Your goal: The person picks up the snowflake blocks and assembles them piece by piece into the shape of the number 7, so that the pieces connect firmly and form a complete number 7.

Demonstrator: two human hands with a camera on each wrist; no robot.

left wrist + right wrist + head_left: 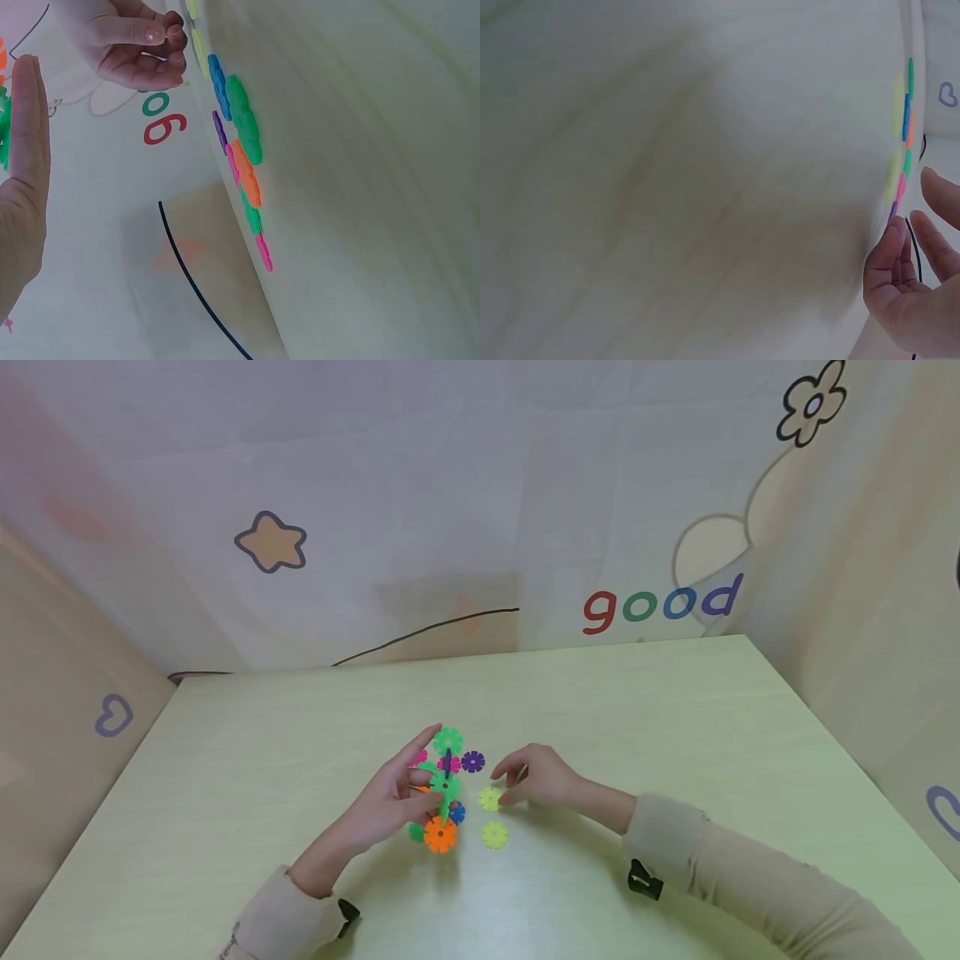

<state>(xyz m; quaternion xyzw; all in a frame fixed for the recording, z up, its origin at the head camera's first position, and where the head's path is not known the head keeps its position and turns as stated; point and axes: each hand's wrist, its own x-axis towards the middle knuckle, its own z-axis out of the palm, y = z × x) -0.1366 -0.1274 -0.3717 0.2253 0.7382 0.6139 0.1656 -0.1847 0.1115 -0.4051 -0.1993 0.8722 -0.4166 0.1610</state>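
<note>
My left hand (378, 806) pinches a built piece of joined plastic snowflake discs, held above the table. In it I see a green disc (447, 741) at the top, a purple one edge-on, another green disc (445, 786) and an orange disc (440, 835) at the bottom. My right hand (543, 777), fingers loosely bent, hovers by a loose yellow disc (489, 799); nothing shows between its fingers. In the left wrist view the right hand (142, 49) appears above the table surface, apart from the discs. A second yellow disc (495, 836) lies nearer me.
Loose discs lie flat beneath and around the held piece: purple (472, 762), blue (458, 812), green (244, 120), orange (246, 174) and pink (264, 253). The pale table (637, 718) meets a printed curtain (450, 485) at its back and sides.
</note>
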